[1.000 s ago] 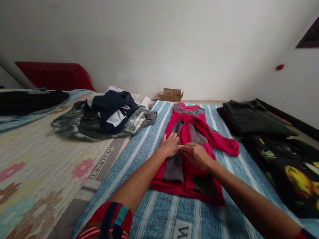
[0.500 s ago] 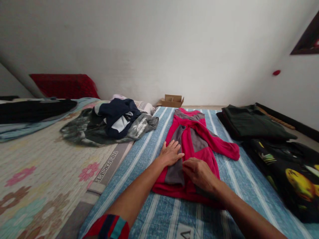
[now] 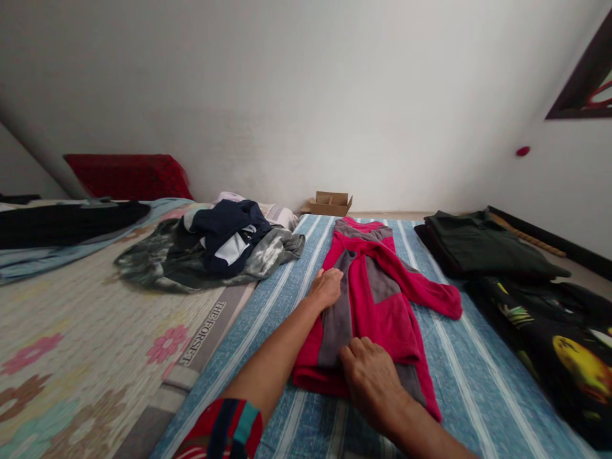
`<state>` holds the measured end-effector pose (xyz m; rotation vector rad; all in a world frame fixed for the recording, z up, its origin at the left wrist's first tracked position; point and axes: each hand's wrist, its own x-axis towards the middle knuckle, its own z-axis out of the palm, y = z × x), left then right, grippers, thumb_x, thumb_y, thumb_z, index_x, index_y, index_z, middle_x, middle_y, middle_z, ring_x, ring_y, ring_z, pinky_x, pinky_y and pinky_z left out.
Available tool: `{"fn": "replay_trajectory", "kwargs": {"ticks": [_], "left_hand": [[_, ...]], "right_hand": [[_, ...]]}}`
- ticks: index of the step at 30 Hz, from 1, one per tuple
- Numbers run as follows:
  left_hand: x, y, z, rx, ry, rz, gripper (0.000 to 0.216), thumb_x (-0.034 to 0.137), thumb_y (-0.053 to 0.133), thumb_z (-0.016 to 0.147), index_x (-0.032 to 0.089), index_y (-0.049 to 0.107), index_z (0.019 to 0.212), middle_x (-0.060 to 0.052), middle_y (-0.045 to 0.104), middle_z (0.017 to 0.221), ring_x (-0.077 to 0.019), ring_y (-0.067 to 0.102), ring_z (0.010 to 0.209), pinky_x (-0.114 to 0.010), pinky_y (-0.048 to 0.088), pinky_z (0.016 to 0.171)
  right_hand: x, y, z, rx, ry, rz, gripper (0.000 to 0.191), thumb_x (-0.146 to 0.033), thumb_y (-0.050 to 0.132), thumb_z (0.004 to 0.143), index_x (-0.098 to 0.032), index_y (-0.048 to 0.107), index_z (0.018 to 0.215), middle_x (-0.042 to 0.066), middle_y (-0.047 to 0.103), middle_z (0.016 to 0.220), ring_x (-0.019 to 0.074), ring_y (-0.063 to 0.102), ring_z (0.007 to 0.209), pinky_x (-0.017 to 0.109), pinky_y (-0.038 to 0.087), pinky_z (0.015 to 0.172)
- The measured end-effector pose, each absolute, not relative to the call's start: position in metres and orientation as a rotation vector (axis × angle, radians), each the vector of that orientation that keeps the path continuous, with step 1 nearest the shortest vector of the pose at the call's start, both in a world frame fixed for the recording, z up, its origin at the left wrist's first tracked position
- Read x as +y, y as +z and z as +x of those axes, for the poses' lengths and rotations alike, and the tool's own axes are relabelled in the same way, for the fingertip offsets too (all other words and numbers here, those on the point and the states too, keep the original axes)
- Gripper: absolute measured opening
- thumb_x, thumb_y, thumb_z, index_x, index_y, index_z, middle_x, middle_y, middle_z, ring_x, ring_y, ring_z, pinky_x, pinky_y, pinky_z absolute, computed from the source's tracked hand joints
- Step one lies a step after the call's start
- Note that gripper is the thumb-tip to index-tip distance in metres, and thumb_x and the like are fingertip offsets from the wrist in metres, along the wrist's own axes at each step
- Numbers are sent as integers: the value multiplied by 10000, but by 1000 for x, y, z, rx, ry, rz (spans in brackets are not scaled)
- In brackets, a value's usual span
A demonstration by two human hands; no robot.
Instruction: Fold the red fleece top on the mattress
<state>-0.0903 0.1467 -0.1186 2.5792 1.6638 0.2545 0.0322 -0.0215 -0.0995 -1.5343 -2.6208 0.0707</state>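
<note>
A pink and grey jacket point(image 3: 382, 312) lies lengthwise on the blue striped sheet, one side folded inward and one sleeve stretched out to the right. My left hand point(image 3: 327, 288) is at its left edge, fingers curled in on the fabric; the fingertips are partly hidden. Lower down, my right hand point(image 3: 371, 376) is closed on the cloth near the front hem, knuckles up. Around the right hand the fabric is bunched, and a grey panel shows beneath the lifted pink layer.
Dark folded clothes point(image 3: 482, 245) and a black printed garment point(image 3: 549, 344) lie to the right. On the left bed, a navy garment point(image 3: 229, 233) rests on a grey patterned one point(image 3: 162, 261). Behind the sheet point(image 3: 268, 319) stands a small cardboard box point(image 3: 331, 203) by the wall.
My right hand has moved down toward the hem, shifting the pink cloth. My left hand has gone from lying flat to curled at the jacket's left edge. The view has tilted up slightly.
</note>
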Motion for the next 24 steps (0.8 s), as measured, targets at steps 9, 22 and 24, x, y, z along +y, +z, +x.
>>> {"fn": "replay_trajectory", "kwargs": {"ticks": [9,22,24], "left_hand": [[178,-131,-70,1689,260,2558,258,170,336,895,184,525,1070,-69,589,1152,-192,535,1103,-366,389,962],[164,-144,-70,1771,257,2555,511,336,317,922,125,284,1386,-122,337,1449,-211,267,1347,-442,199,1105],[163,-145,-70,1781,249,2571,537,339,316,919,110,249,1400,-132,323,1454,-217,253,1353,-445,195,1106]], "right_hand": [[-22,-127,35,-2518,73,-1349,179,-14,527,707,-175,570,771,40,625,716,184,564,638,284,338,538],[31,-91,59,-2397,1195,-960,144,-238,521,800,-160,588,700,-41,552,590,70,443,493,189,263,447],[71,-79,67,-2095,1224,-1129,200,-231,515,803,-145,578,633,-51,503,529,61,426,475,179,272,446]]}}
